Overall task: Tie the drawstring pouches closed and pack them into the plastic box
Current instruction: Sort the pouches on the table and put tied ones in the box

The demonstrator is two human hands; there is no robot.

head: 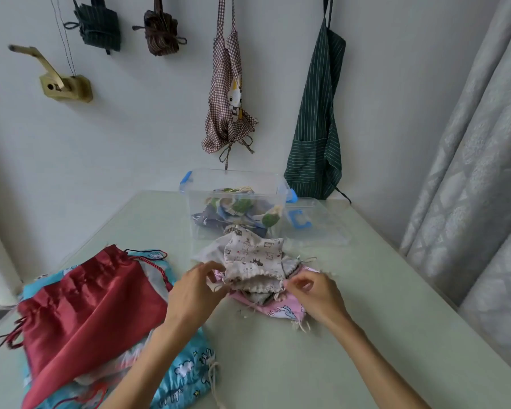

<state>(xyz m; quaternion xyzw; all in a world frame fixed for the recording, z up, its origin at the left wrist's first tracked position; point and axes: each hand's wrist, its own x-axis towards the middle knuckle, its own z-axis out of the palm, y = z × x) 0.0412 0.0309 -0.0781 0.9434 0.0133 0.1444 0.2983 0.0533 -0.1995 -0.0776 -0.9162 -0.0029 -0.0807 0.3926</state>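
**Both hands at the mouth of a cream printed pouch**

Head view: a pale green table (337, 335) stands against a white wall hung with a checked apron (229, 93) and a green striped apron (317, 113); grey curtains (469, 143) fall at the right. A clear plastic box (236, 202) with blue latches sits at the far middle, pouches already inside, its lid (316, 225) lying just beside it on the right.

The cream printed pouch (252, 258) lies between the hands, atop a pink pouch (281, 309). Its gathered mouth faces the person and its closed bottom points toward the box, so it runs near to far. The left hand (194, 293) pinches the mouth's left end with curled fingers; the right hand (314, 293) pinches the right end, apparently at the drawstring. A red satin pouch (86, 305) lies over blue printed pouches (183, 376) at the left.
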